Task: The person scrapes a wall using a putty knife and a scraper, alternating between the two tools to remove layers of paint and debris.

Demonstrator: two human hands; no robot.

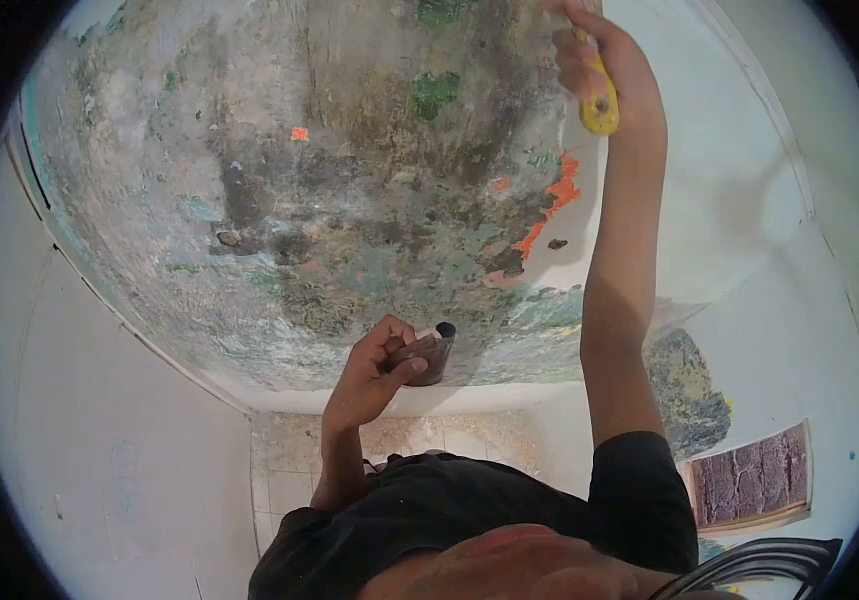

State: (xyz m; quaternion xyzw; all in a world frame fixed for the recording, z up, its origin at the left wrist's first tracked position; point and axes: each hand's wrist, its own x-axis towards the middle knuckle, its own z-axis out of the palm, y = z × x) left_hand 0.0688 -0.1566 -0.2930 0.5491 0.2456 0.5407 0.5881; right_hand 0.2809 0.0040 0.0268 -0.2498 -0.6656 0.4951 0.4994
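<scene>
My right hand [622,62] is raised at the upper right, its fingers wrapped round a yellow-handled tool [602,110]. The tool's working end is not clear at the frame's top edge. It is close to the border between the rough, stripped wall patch [370,200] and the smooth white wall [715,130]. Lower down, in front of my body, my left hand [362,378] grips a dark brown, cup-like container [434,366]. Something pale shows at its rim beside the fingers; its contents cannot be made out.
Orange flaked paint [550,205] runs along the patch's right border. A smaller bare patch [688,390] and a framed purple-brown panel [753,475] are at the lower right. Below, the tiled floor [290,485] has debris along the wall's foot. A white side wall [100,400] stands left.
</scene>
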